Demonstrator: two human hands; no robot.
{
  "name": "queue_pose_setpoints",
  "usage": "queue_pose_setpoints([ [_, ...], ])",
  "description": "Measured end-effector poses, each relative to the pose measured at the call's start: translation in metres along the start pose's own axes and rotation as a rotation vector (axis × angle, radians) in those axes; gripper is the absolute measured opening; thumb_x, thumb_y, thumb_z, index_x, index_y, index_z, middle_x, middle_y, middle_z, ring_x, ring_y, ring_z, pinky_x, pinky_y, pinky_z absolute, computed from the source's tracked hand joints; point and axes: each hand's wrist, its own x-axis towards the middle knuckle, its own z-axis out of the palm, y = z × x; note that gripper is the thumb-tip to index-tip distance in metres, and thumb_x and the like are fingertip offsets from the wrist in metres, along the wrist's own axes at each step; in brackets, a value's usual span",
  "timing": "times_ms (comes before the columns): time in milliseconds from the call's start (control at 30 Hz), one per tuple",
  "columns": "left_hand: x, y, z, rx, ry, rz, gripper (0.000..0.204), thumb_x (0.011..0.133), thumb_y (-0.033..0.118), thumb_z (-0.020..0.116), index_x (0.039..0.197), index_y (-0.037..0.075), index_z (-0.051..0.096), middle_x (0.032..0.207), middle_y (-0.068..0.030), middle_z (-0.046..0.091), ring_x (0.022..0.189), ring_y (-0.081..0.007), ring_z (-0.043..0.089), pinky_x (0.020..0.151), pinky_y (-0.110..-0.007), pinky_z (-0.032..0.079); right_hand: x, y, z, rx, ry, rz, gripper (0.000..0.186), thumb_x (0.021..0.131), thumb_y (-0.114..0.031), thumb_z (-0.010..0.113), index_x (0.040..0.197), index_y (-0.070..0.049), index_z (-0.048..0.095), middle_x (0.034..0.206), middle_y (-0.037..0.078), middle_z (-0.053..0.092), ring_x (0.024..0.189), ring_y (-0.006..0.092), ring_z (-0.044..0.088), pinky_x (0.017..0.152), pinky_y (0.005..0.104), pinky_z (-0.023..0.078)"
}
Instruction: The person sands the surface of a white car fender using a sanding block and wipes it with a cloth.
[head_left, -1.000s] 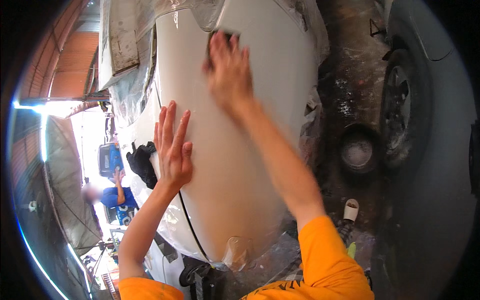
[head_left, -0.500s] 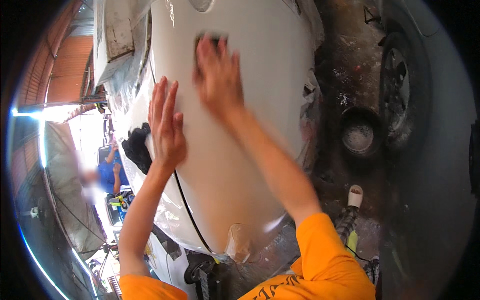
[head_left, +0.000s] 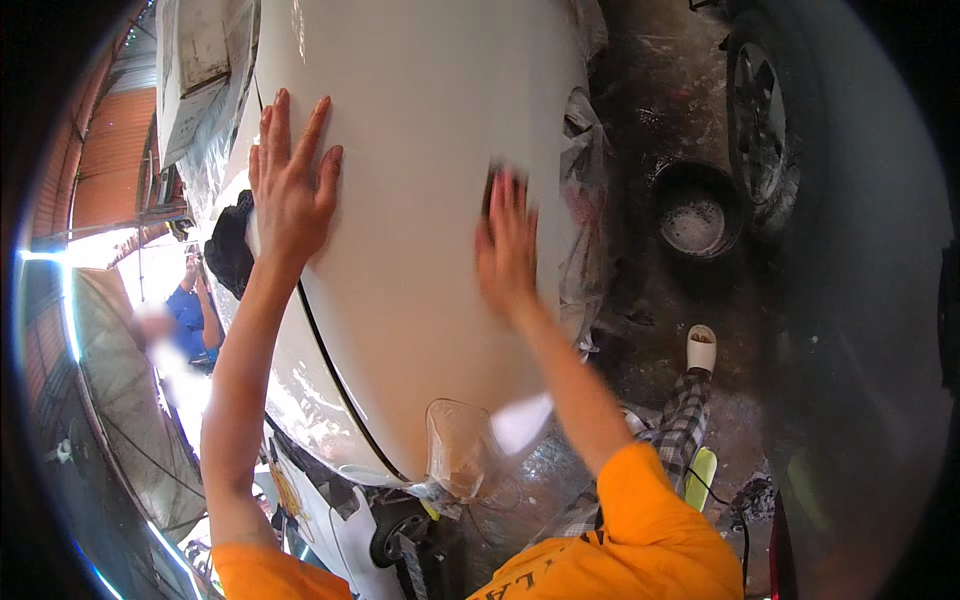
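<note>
My left hand [head_left: 292, 195] lies flat on the white car panel [head_left: 410, 80], fingers spread, beside its left seam. My right hand [head_left: 510, 250] is pressed over a dark flat pad [head_left: 492, 187] on the panel, toward its right side; it is slightly blurred and the pad is mostly hidden under the fingers. A bunched black cloth [head_left: 230, 245] sits just left of my left hand. Crumpled plastic sheeting [head_left: 582, 180] lines the panel's right edge.
A black bucket of foamy liquid [head_left: 695, 215] stands on the wet floor beside a dark car's wheel [head_left: 760, 120]. My slippered foot [head_left: 700, 350] is below it. A co-worker in blue [head_left: 190, 315] is at the far left. A hose or cable [head_left: 735, 515] lies lower right.
My right hand has swept the pad down and to the right across the panel. The view has shifted, while my left hand stays at about the same place on the panel.
</note>
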Motion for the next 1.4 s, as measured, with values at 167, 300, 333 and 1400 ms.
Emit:
queue_pose_setpoints([
  [167,-0.07,0.096,0.023,0.063,-0.614,0.459,0.055,0.098,0.044,0.055,0.15,0.03,0.045,0.165,-0.0094,0.026,0.155,-0.0304,0.014,0.12,-0.063,0.013,-0.185,-0.013,-0.002,0.05,-0.204,0.078,0.079,0.096,-0.031,0.053,0.159,0.001,0.018,0.167,0.022,0.011,0.153,0.046,0.008,0.114,0.073,0.006],
  [300,0.01,0.084,0.055,0.226,-0.489,0.487,0.062,0.096,0.049,0.058,0.152,0.029,0.043,0.165,-0.0085,0.025,0.155,-0.0296,0.015,0.118,-0.067,0.014,-0.022,0.032,-0.025,-0.19,-0.074,-0.001,0.079,0.097,-0.034,0.054,0.159,0.0,0.019,0.167,0.019,0.012,0.154,0.0393,0.011,0.117,0.069,0.005],
  [333,0.054,0.047,0.052,0.279,-0.272,0.364,0.062,0.096,0.048,0.058,0.152,0.029,0.042,0.166,-0.0082,0.024,0.153,-0.0314,0.019,0.118,-0.066,0.017,-0.024,0.024,-0.018,-0.076,-0.052,0.022,0.079,0.096,-0.032,0.054,0.159,-0.001,0.017,0.167,0.019,0.012,0.154,0.0395,0.011,0.118,0.068,0.005],
  [1400,0.121,-0.028,0.006,-0.1,-0.107,-0.128,0.055,0.1,0.032,0.051,0.153,0.023,0.044,0.167,-0.0174,0.014,0.152,-0.0443,0.013,0.121,-0.058,0.013,0.241,-0.064,0.022,-0.063,-0.034,-0.328,0.072,0.096,-0.036,0.054,0.154,0.0,0.032,0.166,0.016,0.022,0.152,0.0382,0.022,0.119,0.0652,0.013],
])
